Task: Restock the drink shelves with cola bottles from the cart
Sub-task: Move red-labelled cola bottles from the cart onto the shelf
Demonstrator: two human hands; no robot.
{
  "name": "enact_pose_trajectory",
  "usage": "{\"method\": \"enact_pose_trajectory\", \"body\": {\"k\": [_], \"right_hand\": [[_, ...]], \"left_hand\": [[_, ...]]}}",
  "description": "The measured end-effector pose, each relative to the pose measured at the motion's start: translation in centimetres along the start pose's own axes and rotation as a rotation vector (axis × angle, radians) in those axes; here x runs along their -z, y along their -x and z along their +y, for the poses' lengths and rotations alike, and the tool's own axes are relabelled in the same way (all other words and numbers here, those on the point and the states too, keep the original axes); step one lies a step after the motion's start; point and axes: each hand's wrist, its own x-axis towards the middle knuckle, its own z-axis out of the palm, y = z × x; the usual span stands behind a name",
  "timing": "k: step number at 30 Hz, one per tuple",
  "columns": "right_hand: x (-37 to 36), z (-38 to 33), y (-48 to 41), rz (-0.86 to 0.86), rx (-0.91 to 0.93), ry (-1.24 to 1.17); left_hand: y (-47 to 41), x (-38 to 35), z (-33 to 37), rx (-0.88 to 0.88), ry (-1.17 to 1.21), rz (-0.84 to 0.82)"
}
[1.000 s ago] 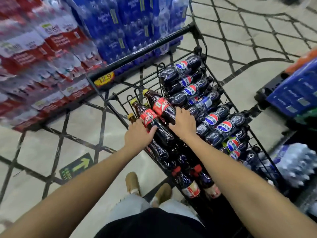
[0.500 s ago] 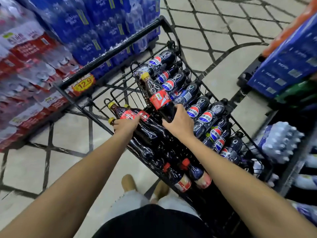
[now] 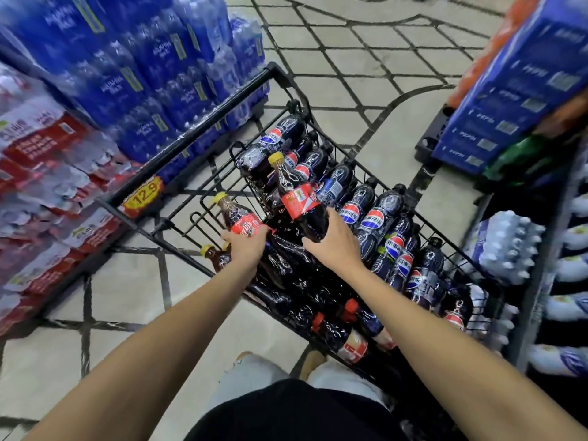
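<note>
Head view: L hand (image 3: 245,248) grips yellow-cap cola bottle (image 3: 237,214) at cart (image 3: 197,135) left edge, R hand (image 3: 335,246) holds second bottle (image 3: 299,198) tilted above cart centre; best lift both straight up, clear of wire rim.

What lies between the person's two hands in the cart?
Head view: dark cola bottles lying in the cart fill the gap between the left hand and the right hand.

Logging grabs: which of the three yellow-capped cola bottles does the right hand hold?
The farthest bottle, tilted up; the right hand grips its base. The left hand holds the middle bottle.
</note>
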Motion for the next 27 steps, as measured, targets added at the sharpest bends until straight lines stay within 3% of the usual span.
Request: {"method": "enact_pose_trajectory", "body": {"k": [4, 9, 12, 19, 21, 27], "right_hand": [[0.1, -0.4, 1.0, 0.079, -0.043, -0.084], [-0.8, -2.1, 2.7, 0.177, -0.206, -0.552], [-1.8, -3.6, 4.4, 0.319, -0.281, -0.732], [-5.2, -6.3, 11.7, 0.623, -0.485, -0.820], [-6.1, -6.9, 14.6, 0.674, -0.552, -0.851], [-9.2, -8.3, 25.9, 0.801, -0.671, -0.825]], "left_hand": [[0.0, 0.6, 0.6, -0.197, 0.071, -0.100], [0.7, 1.3, 2.4, -0.435, 0.004, -0.326], [1.5, 2.0, 3.3, -0.504, -0.021, -0.487], [3.9, 4.6, 1.9, -0.577, -0.195, -0.857], [5.0, 5.4, 0.7, -0.608, -0.234, -0.916], [10.4, 8.7, -4.7, -0.636, -0.280, -1.305]]}}
